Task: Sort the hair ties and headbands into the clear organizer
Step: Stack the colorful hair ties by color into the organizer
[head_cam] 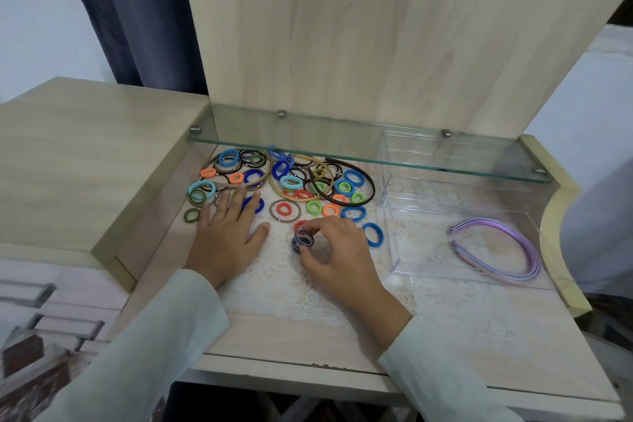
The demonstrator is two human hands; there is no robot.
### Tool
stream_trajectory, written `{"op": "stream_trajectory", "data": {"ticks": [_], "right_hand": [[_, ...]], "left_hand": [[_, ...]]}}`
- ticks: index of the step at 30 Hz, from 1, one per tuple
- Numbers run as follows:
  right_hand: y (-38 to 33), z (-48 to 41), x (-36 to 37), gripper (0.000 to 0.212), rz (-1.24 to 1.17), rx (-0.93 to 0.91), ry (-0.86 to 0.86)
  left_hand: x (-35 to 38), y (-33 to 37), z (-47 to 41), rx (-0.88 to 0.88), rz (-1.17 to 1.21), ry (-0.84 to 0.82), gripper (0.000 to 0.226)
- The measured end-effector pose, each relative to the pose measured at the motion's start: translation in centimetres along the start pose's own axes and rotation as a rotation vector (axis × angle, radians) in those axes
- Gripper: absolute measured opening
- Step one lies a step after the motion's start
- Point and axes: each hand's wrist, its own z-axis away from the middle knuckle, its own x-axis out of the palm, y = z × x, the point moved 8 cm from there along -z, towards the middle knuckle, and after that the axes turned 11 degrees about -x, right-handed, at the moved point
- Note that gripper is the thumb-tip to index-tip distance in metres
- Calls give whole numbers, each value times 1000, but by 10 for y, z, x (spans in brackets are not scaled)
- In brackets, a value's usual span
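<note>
A heap of coloured hair ties [284, 181] lies on the lace mat at the back of the desk, with thin brown and tan headbands [356, 175] among them. My right hand [335, 250] pinches a small bunch of dark blue striped hair ties [302, 240] just above the mat. My left hand [227, 233] rests flat on the mat, fingers straight, its fingertips touching ties at the heap's left edge. The clear organizer [455, 202] stands at the right. Purple headbands [496, 250] lie in its front compartment.
A glass shelf [342, 151] juts out over the heap and the organizer's back part. A raised wooden cabinet top [85, 154] borders the left. A curved wooden rim [551, 216] closes the right side. Bare desk lies in front of my hands.
</note>
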Motion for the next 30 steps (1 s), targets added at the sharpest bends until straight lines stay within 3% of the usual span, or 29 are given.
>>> {"op": "stream_trajectory", "data": {"ticks": [21,26,30], "right_hand": [[-3,-3,11,36,212,-22,-93],[0,-7,3,35,110,26,-28],[21,-19,-5,39,134,118,60]], "left_hand": [[-2,-1,0,13,39,2,91],[-1,-2,-2,21,35,-30,92],[1,-6,-7,-1,184,-143,86]]}}
